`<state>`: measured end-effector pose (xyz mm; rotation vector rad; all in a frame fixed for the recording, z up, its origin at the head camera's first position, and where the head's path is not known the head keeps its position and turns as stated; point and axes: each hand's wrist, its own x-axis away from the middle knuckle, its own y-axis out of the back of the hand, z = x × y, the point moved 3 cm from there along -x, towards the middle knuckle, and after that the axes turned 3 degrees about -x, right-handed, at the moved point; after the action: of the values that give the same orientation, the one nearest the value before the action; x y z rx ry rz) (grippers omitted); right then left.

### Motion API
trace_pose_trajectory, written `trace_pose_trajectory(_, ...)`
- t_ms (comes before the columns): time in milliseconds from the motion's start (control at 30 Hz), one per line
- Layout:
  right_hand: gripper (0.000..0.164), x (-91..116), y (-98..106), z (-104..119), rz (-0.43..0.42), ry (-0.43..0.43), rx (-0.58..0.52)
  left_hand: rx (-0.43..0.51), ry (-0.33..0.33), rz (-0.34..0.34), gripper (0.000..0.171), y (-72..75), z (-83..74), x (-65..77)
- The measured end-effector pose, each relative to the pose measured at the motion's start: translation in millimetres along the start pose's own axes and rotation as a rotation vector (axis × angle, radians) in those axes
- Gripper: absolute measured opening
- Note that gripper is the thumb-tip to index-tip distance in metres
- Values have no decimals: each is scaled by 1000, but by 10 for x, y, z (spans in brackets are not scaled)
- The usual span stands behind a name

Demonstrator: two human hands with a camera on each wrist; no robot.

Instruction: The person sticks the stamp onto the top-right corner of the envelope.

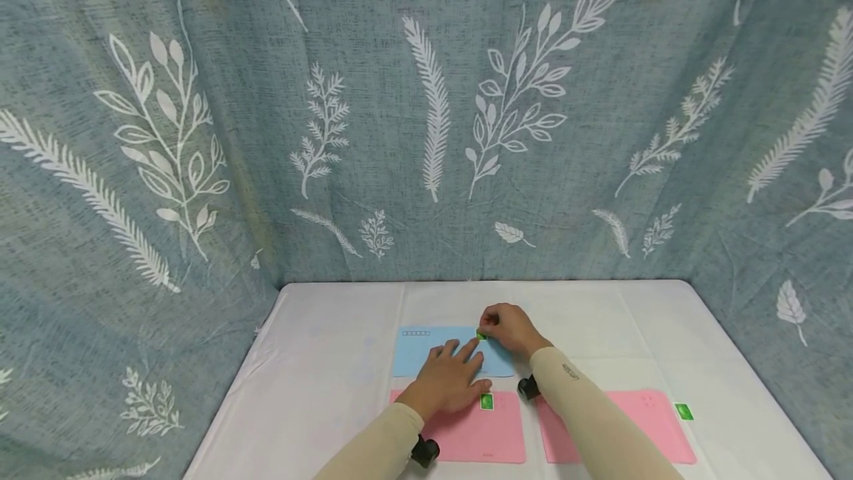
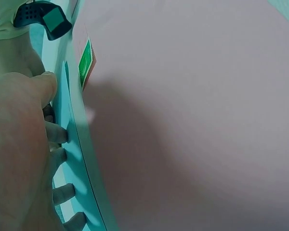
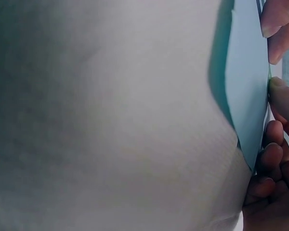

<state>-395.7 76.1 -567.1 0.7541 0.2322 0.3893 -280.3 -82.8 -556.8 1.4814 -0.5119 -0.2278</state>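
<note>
A blue envelope (image 1: 416, 354) with a row of small boxes in its upper left corner lies on the white table. My right hand (image 1: 512, 328) is at its upper right corner, pinching a small green stamp (image 1: 481, 334) between thumb and fingers. That hand's other fingers are curled in the right wrist view. With fingers spread, my left hand (image 1: 448, 378) rests across the lower edge of the blue envelope, one fingertip close to the stamp. Its palm side lies over the near pink envelope (image 1: 476, 439), which bears another green stamp (image 1: 487, 401) at its upper right.
A second pink envelope (image 1: 649, 428) lies at the right, partly hidden under my right forearm. Beside its upper right corner a loose green stamp (image 1: 684, 411) lies on the white tabletop (image 1: 320, 361). A patterned curtain (image 1: 400, 132) hangs behind the table and at both sides.
</note>
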Motion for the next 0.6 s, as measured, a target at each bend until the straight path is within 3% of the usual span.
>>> trace_pose_trajectory(300, 17, -10, 6, 20, -19, -38, 5, 7, -3, 10, 67, 108, -7, 63)
trace_pose_trajectory(600, 19, 16, 21, 38, -20, -62, -4, 67, -24, 19, 73, -51, 24, 17)
